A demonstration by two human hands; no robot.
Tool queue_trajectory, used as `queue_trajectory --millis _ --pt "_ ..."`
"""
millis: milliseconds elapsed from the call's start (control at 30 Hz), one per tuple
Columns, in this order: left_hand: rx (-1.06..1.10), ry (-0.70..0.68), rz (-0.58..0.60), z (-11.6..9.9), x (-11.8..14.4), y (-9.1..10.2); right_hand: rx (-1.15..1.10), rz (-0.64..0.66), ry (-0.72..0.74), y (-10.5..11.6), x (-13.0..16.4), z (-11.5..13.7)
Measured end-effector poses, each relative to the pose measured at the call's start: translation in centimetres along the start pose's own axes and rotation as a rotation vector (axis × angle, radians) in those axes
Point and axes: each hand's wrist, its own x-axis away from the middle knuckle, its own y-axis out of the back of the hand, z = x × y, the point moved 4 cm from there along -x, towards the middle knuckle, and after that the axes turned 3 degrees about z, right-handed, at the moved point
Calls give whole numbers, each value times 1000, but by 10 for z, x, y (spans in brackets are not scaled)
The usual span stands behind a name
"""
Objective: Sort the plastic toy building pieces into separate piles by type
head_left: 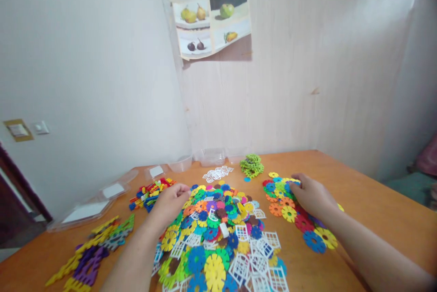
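My left hand (175, 198) is closed in a pinch above the left edge of a big mixed pile of notched plastic flower discs (214, 269). Whatever its fingertips hold, if anything, is too small to make out. White plastic window-frame pieces (241, 268) lie among the discs, mostly at the near right of the pile. On the right, my right hand (312, 194) reaches over a smaller group of flower discs (289, 213) in yellow, orange, red and blue. Its fingers are curled together at the far part of this group, and what they grip is hidden.
Interlocking purple, yellow and grey strips (90, 260) lie at the left. Behind them are small red, yellow and blue blocks (150, 194). White pieces (217, 173), a green cluster (251, 166) and clear plastic containers (212, 156) stand along the back, with flat lids (85, 213) at the left edge.
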Motion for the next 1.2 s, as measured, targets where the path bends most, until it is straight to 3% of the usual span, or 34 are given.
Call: queue_trajectory --millis 200,367,467,800,967,1100,1200 --pt "-151 -39 181 10 -2 -20 112 84 118 -1 20 27" --pt "-402 -180 139 10 -6 -31 201 120 145 -4 22 32" --pt "-438 -196 109 12 -9 -33 211 127 130 -4 20 29" --pt "-233 -30 26 16 -11 -25 187 113 165 -3 24 34" --pt "-27 -13 -16 0 -4 -18 45 6 247 1 32 47" --pt "151 -35 99 -26 12 -29 -116 12 441 1 65 81" --pt "198 -80 219 -45 29 -48 -190 93 630 -2 99 110"
